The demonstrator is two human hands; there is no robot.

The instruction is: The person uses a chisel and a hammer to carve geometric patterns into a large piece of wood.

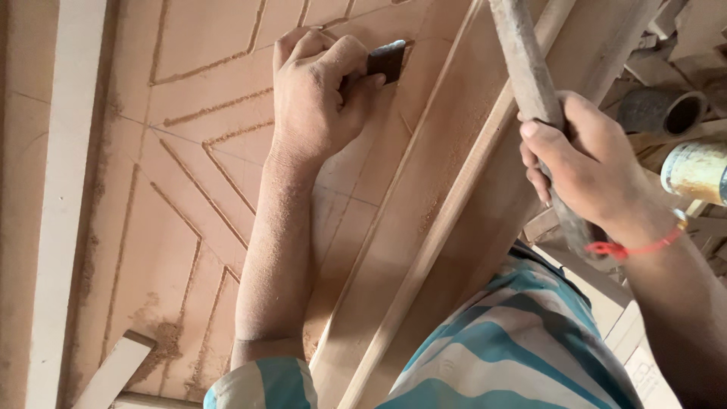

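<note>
My left hand (318,91) is closed around a dark metal chisel (386,59), whose blade rests on a wooden panel (189,227) cut with angled grooves. My right hand (583,163) grips the wooden handle of a hammer (526,68), raised above the panel's right side; the hammer's head is out of the frame. A red thread is tied around my right wrist. Sawdust lies in the grooves and coats my left forearm.
A pale wooden strip (53,204) runs along the panel's left edge, and a short offcut (113,371) lies at the bottom left. Wood scraps, a dark pipe piece (663,112) and a can (697,170) sit at the right. My striped shirt fills the bottom.
</note>
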